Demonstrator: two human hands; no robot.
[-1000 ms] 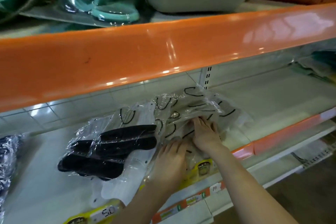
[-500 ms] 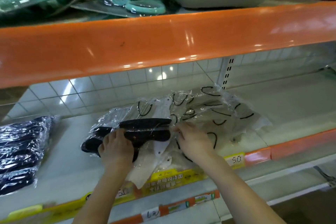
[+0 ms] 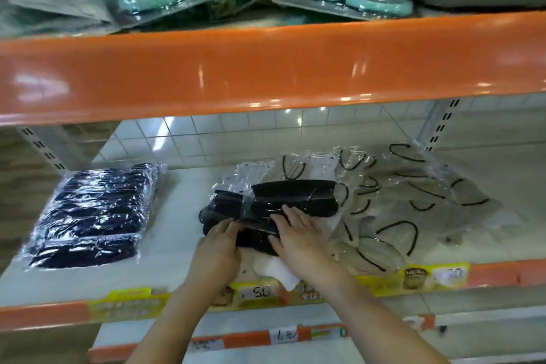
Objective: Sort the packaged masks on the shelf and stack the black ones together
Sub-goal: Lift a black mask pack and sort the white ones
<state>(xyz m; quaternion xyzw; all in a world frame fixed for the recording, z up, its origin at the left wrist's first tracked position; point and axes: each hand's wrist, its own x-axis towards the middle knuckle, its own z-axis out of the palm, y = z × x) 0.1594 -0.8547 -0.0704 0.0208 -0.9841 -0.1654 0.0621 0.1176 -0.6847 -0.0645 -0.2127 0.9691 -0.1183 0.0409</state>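
We see the black masks [image 3: 283, 201] in clear wrap at the centre of the shelf [image 3: 177, 248], lying on a few white packs. Our left hand [image 3: 218, 248] grips their near edge at 7 o'clock, fingers curled onto the wrap; our right hand [image 3: 298, 236] presses flat on top at 5 o'clock, fingers spread. At 3 o'clock the pale masks [image 3: 413, 201] with black ear loops lie scattered. At 9 o'clock, well apart, sits the dark stack [image 3: 94, 213].
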